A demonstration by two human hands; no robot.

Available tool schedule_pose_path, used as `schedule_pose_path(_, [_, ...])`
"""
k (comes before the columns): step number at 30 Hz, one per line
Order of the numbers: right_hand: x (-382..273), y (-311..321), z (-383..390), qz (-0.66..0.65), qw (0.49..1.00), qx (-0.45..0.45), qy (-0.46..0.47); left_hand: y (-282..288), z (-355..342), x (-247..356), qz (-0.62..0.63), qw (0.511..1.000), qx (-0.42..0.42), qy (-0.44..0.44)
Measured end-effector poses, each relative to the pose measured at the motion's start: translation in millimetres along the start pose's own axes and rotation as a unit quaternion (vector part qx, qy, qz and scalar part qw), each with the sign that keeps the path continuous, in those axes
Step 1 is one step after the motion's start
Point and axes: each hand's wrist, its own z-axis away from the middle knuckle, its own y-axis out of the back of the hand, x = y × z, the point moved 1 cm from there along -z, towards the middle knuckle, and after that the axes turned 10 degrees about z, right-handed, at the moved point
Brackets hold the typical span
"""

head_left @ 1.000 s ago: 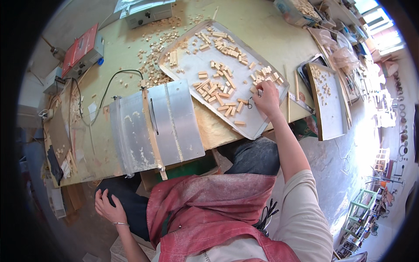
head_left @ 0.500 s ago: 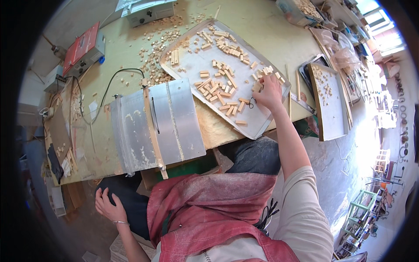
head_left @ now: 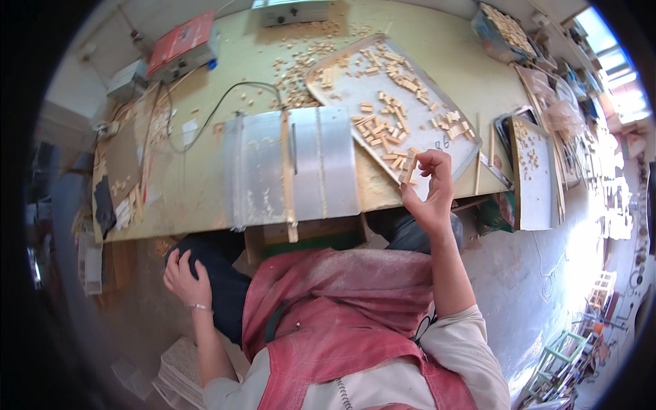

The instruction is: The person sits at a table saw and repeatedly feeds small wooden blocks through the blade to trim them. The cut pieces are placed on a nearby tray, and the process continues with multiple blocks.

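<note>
Above the near corner of the metal tray, my right hand pinches a short row of small wooden blocks between thumb and fingers. I cannot tell how many blocks are in the row. Many more pale wooden blocks lie in loose clusters and short rows in the tray. My left hand rests on my left thigh, fingers apart, holding nothing. Left of the tray, a metal saw table bears a wooden strip and a narrow slot beside it.
Small wood cubes are scattered behind the saw table. A red box-shaped device and a black cable are at the left. To the right are a second tray with small pieces and a full plastic bin.
My right hand has drawn back from the tray's right side toward me, lifting a row of blocks. My left hand stays on my thigh. The view has shifted.
</note>
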Motion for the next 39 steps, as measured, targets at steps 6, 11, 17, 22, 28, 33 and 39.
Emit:
schedule_pose_path(6, [-53.3, -54.3, 25.3, -0.029, 0.996, -0.082, 0.028, 2.5, -1.2, -6.8, 0.062, 0.998, 0.017, 0.018])
schedule_pose_path(11, [-74.3, -94.5, 25.4, 0.114, 0.968, -0.188, 0.118, 18.1, -19.6, 60.9, 0.256, 0.965, 0.023, -0.048])
schedule_pose_path(17, [-85.5, -118.3, 21.1, 0.196, 0.94, -0.242, 0.139, 27.1, -38.3, 158.0, 0.399, 0.903, -0.041, -0.151])
schedule_pose_path(22, [-81.7, -111.9, 23.3, 0.192, 0.947, -0.222, 0.128, 7.7, -61.4, 189.4, 0.409, 0.887, -0.121, -0.176])
schedule_pose_path(28, [-75.1, -108.0, 53.4, 0.297, 0.934, -0.148, 0.135, -21.3, -83.1, 211.1, 0.347, 0.905, -0.157, -0.192])
schedule_pose_path(33, [-77.3, -136.7, 78.2, 0.302, 0.931, -0.148, 0.145, -36.9, -94.9, 220.8, 0.33, 0.903, -0.191, -0.2])
schedule_pose_path(39, [-82.3, -123.4, 90.6, 0.228, 0.964, -0.103, 0.091, -48.0, -97.1, 213.7, 0.356, 0.894, -0.197, -0.19])
